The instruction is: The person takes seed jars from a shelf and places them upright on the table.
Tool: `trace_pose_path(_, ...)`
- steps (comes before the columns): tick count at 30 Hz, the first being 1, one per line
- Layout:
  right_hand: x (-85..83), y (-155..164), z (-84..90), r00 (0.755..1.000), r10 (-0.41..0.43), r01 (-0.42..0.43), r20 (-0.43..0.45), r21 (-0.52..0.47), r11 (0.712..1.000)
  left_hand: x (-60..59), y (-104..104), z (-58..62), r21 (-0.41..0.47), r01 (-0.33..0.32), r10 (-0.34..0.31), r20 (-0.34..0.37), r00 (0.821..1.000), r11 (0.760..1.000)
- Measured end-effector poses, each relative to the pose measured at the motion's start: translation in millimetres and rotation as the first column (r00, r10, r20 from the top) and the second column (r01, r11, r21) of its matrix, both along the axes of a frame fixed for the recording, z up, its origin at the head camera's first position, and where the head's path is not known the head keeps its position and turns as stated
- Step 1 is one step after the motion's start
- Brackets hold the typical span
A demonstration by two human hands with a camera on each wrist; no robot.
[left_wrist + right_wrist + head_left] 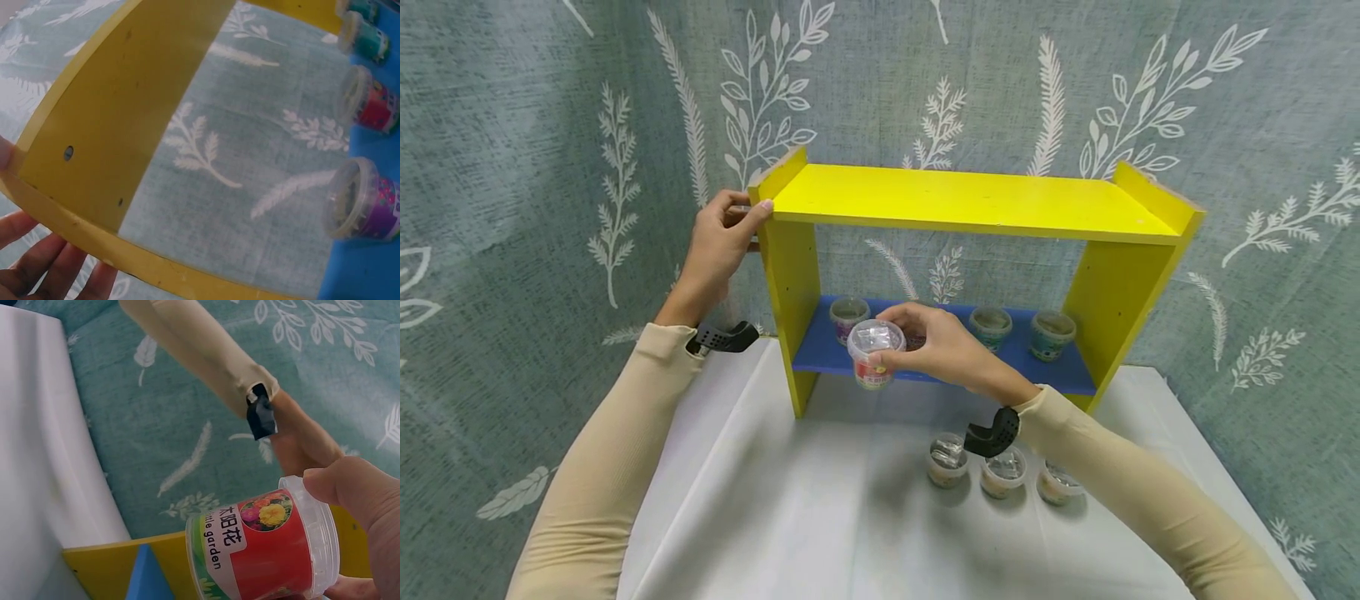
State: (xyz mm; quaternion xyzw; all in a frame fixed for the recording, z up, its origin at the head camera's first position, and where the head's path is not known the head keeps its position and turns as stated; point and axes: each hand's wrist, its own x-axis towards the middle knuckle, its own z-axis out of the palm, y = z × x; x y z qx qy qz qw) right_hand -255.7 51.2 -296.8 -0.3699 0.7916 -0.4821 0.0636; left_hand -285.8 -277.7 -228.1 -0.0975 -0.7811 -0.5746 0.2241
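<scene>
At the upper left corner of the shelf (970, 196), the left hand (718, 242) is clamped on the yellow side panel (797, 275), its thumb on the front edge and the other fingers round the outer side. Before the lower level, the right hand (940, 346) pinches a cup (875, 358) by the rim, thumb on one side and fingers on the other. The cup is clear plastic and roughly upright, with a shiny packet (875, 337) showing at its top. Its red label (269, 550) carries a picture of flowers and the words "little garden".

The cup is in front of the left part of the blue board (812, 350). Along this board runs a row of four: from the left a purple cup (378, 203), a red cup (375, 106) mostly hidden behind the right hand in the head view, then two teal cups (991, 329).

On the white-covered bench (805, 500), in front of the shelf, three bench cups (1003, 473) sit side by side with shiny contents; the right sleeve (1135, 483) partly covers the rightmost. Each wrist wears a black band (992, 433). Behind everything hangs a grey-green cloth (880, 83) printed with white leaves.
</scene>
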Motion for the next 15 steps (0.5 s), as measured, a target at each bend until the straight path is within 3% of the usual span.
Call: trace_pose_path(15, 1.2, 4, -21.0, 1.0, -0.031, 0.031, 0.003, 0.027, 0.999, -0.1, -1, -1.2, -0.003, 0.009, -0.009, -0.007, 1.0, 1.0)
